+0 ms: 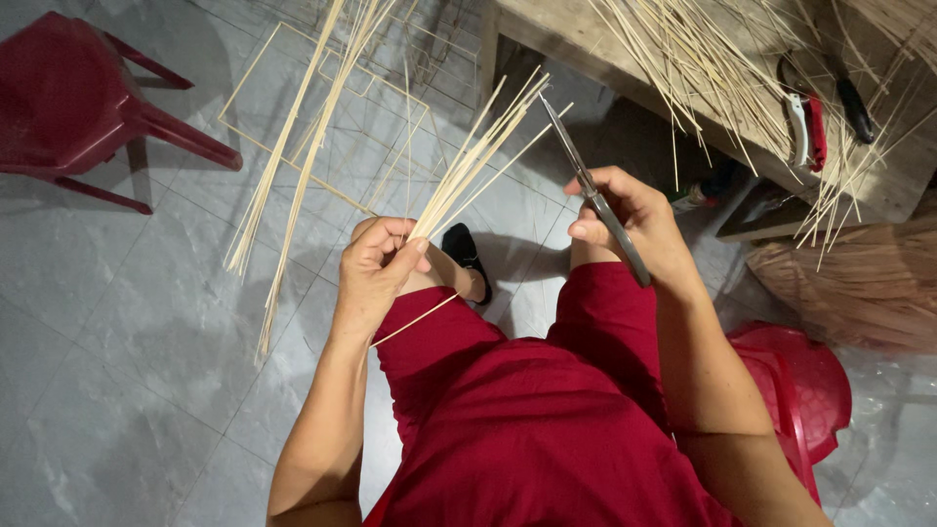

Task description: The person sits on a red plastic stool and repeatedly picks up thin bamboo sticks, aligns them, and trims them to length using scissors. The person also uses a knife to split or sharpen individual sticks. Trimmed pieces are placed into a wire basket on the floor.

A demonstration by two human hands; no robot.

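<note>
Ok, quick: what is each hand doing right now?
Left hand: closed around a bundle of thin pale bamboo sticks.
Right hand: closed on grey metal scissors, blades shut.

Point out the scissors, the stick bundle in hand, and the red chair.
scissors (pixel 597 200), head view, middle of blades
stick bundle (pixel 468 171), head view, mid-length
red chair (pixel 68 98), head view, seat

Left hand (pixel 376 268) fisted, thumb up; right hand (pixel 625 220) curled, grip closed.

hands: 2 — left hand (pixel 376 263), right hand (pixel 625 220)
scissors (pixel 595 195): 1
red chairs (pixel 78 102): 2
bench (pixel 878 190): 1
</note>
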